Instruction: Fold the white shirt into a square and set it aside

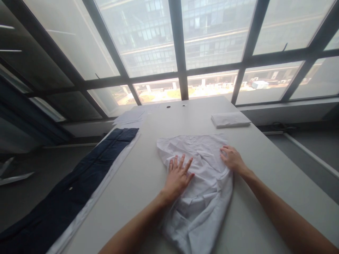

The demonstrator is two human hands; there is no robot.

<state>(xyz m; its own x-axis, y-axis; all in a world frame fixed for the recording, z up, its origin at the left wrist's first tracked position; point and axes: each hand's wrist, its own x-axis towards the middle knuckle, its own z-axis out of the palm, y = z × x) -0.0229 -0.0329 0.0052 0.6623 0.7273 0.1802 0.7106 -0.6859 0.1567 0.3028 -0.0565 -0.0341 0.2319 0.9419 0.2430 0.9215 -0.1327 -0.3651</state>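
Observation:
A creased white garment (202,190) lies on the white table in front of me, its far edge spread wide and its near end running out of the bottom of the view. Its exact kind cannot be told. My left hand (178,176) rests flat on the left half of the fabric, fingers spread. At the right edge of the garment, my right hand (233,158) has its fingers curled and pinched on the cloth near the upper corner. Folds and wrinkles run between the two hands.
Dark blue trousers (87,176) lie over white cloth along the table's left edge. A folded white cloth (230,120) sits at the far right, and white paper sheets (129,116) at the far left. Beyond the table (196,109) stand large framed windows (182,42).

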